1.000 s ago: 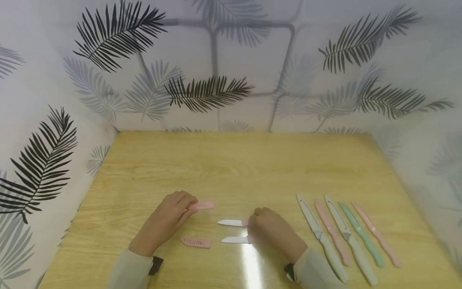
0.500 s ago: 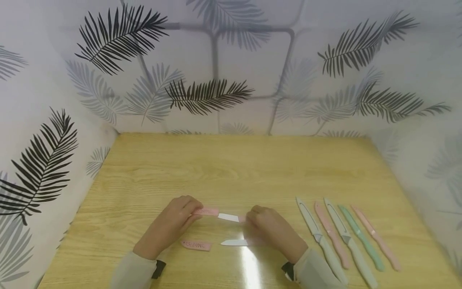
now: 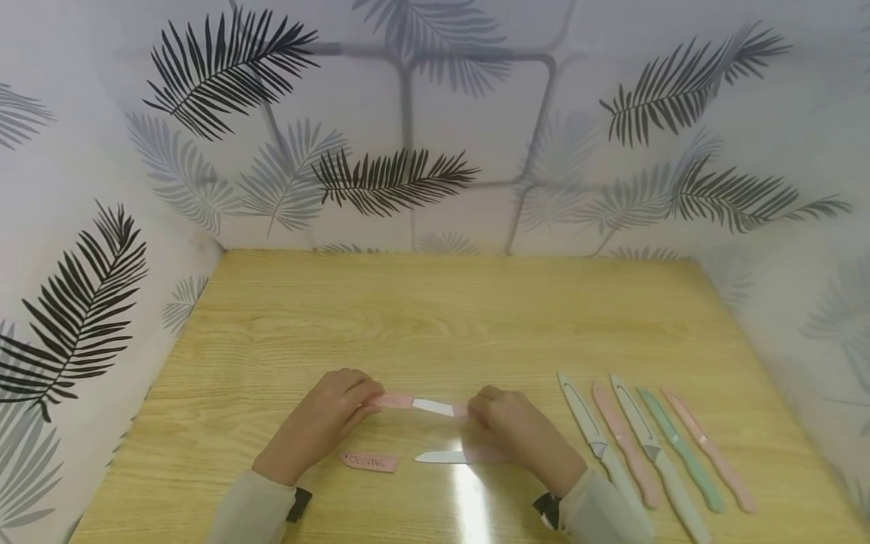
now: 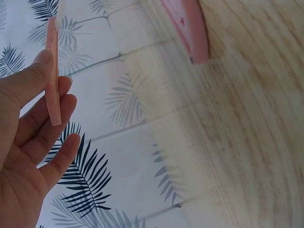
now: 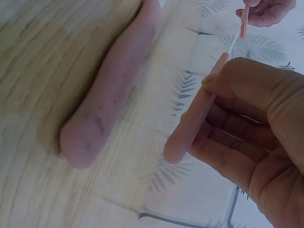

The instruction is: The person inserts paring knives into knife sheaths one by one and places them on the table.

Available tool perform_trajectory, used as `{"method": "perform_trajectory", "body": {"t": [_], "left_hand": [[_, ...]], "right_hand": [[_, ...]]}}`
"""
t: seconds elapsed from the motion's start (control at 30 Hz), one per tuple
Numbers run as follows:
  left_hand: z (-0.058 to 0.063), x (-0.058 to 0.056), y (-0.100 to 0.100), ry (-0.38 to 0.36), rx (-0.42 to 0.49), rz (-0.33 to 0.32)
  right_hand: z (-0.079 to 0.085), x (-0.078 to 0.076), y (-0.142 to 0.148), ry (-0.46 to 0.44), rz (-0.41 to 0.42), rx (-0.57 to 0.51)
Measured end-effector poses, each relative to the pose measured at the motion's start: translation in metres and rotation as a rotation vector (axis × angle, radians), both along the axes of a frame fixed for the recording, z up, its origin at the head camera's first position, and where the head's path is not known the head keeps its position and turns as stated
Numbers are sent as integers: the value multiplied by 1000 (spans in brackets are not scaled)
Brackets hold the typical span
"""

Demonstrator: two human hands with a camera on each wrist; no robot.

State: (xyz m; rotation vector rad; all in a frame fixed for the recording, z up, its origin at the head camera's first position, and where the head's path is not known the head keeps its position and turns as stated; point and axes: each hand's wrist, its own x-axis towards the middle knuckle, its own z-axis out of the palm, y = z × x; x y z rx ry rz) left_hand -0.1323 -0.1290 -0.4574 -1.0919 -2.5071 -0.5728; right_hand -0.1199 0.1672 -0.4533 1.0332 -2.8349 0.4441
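My left hand (image 3: pixel 325 414) pinches a pink knife sheath (image 4: pixel 53 80) between thumb and fingers. In my right hand (image 3: pixel 519 434) I grip the pink handle of a small knife (image 5: pixel 194 114). Its white blade points left, with the tip at or inside the sheath's mouth and much of the blade bare between my hands. Nearer me on the table lie a second pink sheath (image 3: pixel 369 462), marked with lettering, and a second small white-bladed knife (image 3: pixel 442 457). That knife's pink handle is partly hidden by my right hand in the head view.
Several knives lie side by side at the right: two pale ones, one a sheathed-looking pale green-grey knife (image 3: pixel 607 446), a pink knife (image 3: pixel 627 446), a green knife (image 3: pixel 682 447) and another pink knife (image 3: pixel 709 449). A patterned cloth wall (image 3: pixel 435 113) borders the wooden table (image 3: pixel 435 317).
The held knife has been lifted off the table, and the sheath has moved right to meet its blade tip. Over the last half second both hands have barely moved.
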Motion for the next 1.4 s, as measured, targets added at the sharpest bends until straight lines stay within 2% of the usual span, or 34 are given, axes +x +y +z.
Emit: {"method": "perform_trajectory", "body": {"t": [0.6, 1.0, 1.23, 1.4], "left_hand": [[-1, 0, 1, 15, -21, 13], [-1, 2, 0, 16, -10, 18], [-2, 1, 1, 33, -4, -5], [-1, 2, 3, 16, -23, -3]], "right_hand": [[0, 1, 2, -31, 4, -2], [-4, 2, 4, -53, 38, -29], [-6, 3, 5, -36, 49, -44], [-5, 3, 4, -30, 49, -43]]}}
